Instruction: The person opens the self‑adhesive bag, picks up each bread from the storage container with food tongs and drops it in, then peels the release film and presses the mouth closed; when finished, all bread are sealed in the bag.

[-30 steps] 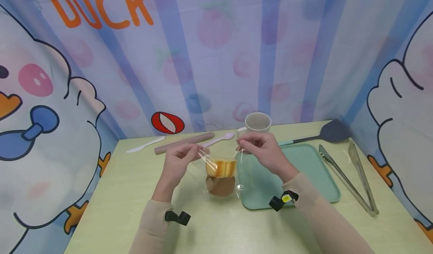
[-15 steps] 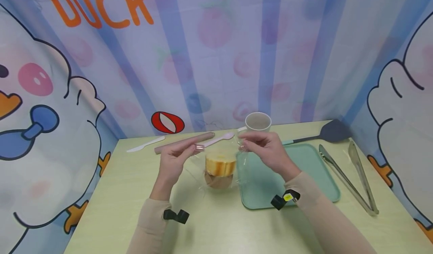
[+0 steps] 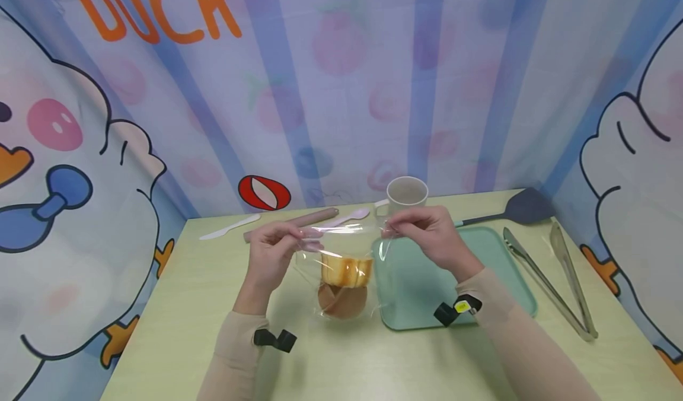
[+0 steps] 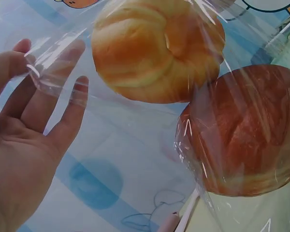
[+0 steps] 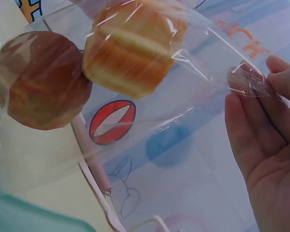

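Note:
A clear plastic bag (image 3: 341, 244) hangs between both hands above the table. My left hand (image 3: 271, 255) pinches one upper corner between thumb and fingertips, and my right hand (image 3: 429, 235) pinches the other. Inside the bag are two breads, one above the other: a golden, grooved bun (image 3: 347, 271) on top and a round brown bun (image 3: 342, 301) beneath. In the left wrist view the golden bun (image 4: 157, 50) and the brown bun (image 4: 246, 130) touch through the film. The right wrist view shows the bag's corner (image 5: 251, 79) held at my fingertips.
A green tray (image 3: 453, 282) lies to the right, with metal tongs (image 3: 555, 288) beyond it. Along the back are a white knife (image 3: 229, 228), a brownish rolling-pin-like rod (image 3: 315, 216), a pale pink spoon (image 3: 354, 215), a white mug (image 3: 407, 191) and a dark spatula (image 3: 528, 206).
My hands have moved slightly apart, drawing the bag's top edge wider and straighter. The buns dipped out of sight of each other less: the brown bun rose, then sank, showing more now.

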`<action>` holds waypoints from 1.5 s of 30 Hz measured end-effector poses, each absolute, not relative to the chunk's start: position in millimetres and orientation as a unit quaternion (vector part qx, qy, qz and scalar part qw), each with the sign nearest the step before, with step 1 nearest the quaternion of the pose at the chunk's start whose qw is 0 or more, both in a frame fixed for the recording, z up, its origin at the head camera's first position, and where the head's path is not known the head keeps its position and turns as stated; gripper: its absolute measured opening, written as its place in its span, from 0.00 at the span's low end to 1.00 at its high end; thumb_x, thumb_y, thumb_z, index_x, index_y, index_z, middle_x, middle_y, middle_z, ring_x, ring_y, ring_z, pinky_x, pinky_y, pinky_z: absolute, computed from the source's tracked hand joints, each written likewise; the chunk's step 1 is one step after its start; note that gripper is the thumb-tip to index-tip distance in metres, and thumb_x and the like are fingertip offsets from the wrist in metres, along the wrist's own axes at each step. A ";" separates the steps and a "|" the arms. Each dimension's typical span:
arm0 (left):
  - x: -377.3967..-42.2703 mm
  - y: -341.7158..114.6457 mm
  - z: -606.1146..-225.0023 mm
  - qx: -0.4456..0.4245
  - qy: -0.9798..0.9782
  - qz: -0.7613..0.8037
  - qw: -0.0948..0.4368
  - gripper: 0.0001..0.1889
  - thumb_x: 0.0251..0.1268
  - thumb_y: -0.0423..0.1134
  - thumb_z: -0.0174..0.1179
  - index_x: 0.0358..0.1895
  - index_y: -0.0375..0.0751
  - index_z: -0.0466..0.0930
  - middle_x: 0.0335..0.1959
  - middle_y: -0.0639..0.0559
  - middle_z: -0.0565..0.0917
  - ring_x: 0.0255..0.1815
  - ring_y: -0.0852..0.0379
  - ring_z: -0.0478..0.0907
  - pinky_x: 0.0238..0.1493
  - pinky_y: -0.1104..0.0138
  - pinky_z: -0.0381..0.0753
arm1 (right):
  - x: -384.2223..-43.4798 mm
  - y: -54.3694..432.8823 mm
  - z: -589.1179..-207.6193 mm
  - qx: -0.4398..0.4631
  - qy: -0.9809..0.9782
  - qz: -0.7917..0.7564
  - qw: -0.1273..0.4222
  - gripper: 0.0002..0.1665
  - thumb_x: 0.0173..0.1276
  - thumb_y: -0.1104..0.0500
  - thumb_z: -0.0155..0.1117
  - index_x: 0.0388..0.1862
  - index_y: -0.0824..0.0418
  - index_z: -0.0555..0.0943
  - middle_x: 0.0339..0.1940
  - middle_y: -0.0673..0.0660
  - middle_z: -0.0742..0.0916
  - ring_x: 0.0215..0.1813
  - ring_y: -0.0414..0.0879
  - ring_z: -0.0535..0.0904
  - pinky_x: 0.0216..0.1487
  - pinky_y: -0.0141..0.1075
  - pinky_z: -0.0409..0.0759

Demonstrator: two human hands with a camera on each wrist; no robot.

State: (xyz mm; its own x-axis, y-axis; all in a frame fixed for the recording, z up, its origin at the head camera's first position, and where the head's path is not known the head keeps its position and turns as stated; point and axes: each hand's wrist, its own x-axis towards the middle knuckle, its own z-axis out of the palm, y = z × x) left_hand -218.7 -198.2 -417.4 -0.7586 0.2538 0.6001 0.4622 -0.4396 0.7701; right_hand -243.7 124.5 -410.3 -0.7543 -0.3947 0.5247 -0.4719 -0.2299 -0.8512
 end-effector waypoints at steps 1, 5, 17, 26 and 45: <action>-219.1 -198.7 -417.0 -0.351 -0.519 -0.777 0.059 0.24 0.71 0.13 0.41 0.36 0.39 0.86 0.44 0.44 0.92 0.42 0.48 0.92 0.50 0.53 0.90 | -244.0 125.4 -410.3 0.354 -0.616 0.703 0.028 0.08 0.74 0.77 0.59 0.42 0.76 0.86 0.39 0.52 0.93 0.44 0.46 0.92 0.50 0.43 0.90; -220.6 -202.1 -416.0 -0.377 -0.504 -0.776 0.034 0.27 0.71 0.14 0.37 0.38 0.39 0.87 0.46 0.44 0.92 0.47 0.48 0.91 0.54 0.54 0.88 | -244.1 128.0 -408.8 0.366 -0.615 0.698 0.028 0.12 0.73 0.79 0.56 0.35 0.73 0.85 0.39 0.52 0.93 0.47 0.46 0.91 0.50 0.40 0.89; -217.0 -205.6 -411.9 -0.373 -0.520 -0.768 0.005 0.31 0.69 0.19 0.31 0.38 0.39 0.91 0.47 0.45 0.92 0.47 0.49 0.91 0.58 0.61 0.86 | -237.8 132.1 -400.5 0.368 -0.647 0.668 -0.002 0.11 0.75 0.75 0.56 0.41 0.75 0.87 0.42 0.51 0.93 0.46 0.45 0.89 0.51 0.39 0.88; -209.7 -205.9 -402.1 -0.252 -0.683 -0.684 0.048 0.07 0.64 0.21 0.68 0.43 0.27 0.89 0.42 0.50 0.93 0.38 0.55 0.92 0.45 0.61 0.90 | -236.0 133.0 -394.1 0.285 -0.725 0.626 0.030 0.08 0.64 0.70 0.77 0.43 0.68 0.91 0.38 0.55 0.94 0.40 0.45 0.91 0.45 0.37 0.89; -213.1 -187.7 -414.5 -0.294 -0.644 -0.694 0.128 0.08 0.81 0.27 0.47 0.44 0.35 0.77 0.55 0.41 0.89 0.67 0.42 0.81 0.69 0.56 0.76 | -233.7 112.3 -387.0 0.249 -0.774 0.582 0.014 0.11 0.71 0.64 0.72 0.51 0.63 0.88 0.47 0.59 0.91 0.47 0.48 0.88 0.49 0.37 0.87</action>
State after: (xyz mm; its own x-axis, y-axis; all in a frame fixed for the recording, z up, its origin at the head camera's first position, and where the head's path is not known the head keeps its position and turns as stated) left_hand -213.1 -187.7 -414.5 -0.7941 0.2017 0.5734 0.5568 -0.1371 0.8193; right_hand -233.7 112.3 -387.0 -0.8756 -0.3690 0.3118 -0.4019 0.1983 -0.8940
